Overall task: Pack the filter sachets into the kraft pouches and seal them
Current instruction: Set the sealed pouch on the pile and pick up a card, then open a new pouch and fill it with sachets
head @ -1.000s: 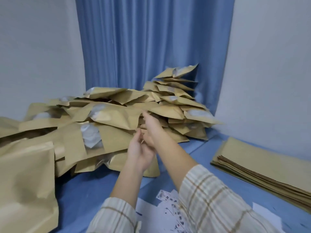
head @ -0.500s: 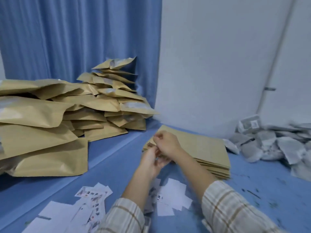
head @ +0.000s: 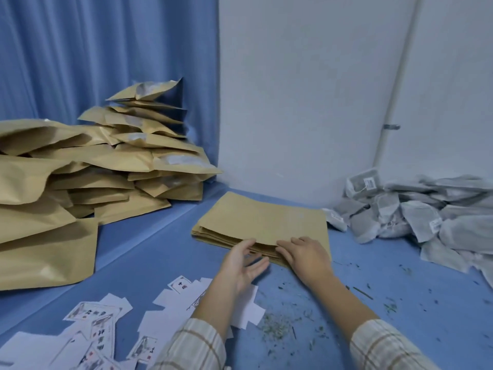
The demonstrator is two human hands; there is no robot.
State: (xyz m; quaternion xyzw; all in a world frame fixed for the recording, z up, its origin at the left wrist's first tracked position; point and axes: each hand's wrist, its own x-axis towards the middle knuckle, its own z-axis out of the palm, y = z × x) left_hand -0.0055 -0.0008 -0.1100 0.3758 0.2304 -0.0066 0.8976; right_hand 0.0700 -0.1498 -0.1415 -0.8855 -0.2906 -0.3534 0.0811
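Kraft pouches (head: 262, 220) stacked flat, right hand (head: 306, 253) covering near edge, sachet pile (head: 426, 209) cropped right

We cannot see the near edge of the flat kraft pouch stack (head: 262, 221) where the right hand (head: 306, 256) lies over it. The heap of filled pouches (head: 88, 182) at the table's far left runs out of view past the picture's left edge, and the sachet pile (head: 416, 212) is cut off on the right. Print on the paper labels (head: 93, 327) is too small for us to read, and they are cut off at the bottom.
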